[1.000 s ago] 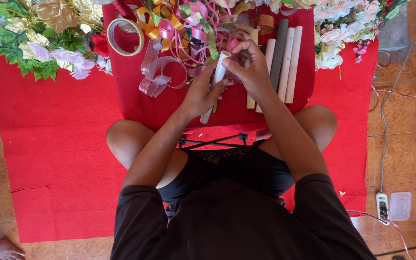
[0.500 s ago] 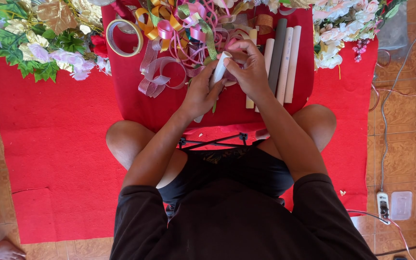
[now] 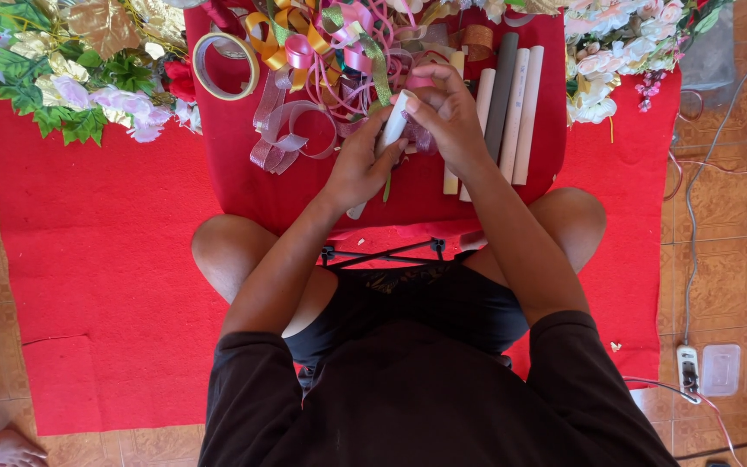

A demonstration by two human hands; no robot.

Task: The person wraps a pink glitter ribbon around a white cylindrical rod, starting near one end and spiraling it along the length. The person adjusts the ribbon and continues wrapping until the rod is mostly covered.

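2 hands, left hand (image 3: 358, 166) and right hand (image 3: 448, 117), grip a smooth white tube (image 3: 393, 124) (cylindrical).

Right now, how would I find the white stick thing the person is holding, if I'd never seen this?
Start at the small red table over the person's knees. Look to its middle, just below the tangle of ribbons, where the left hand and the right hand meet. The white tube stands slanted between them, while the other rolls lie flat beside the right hand.
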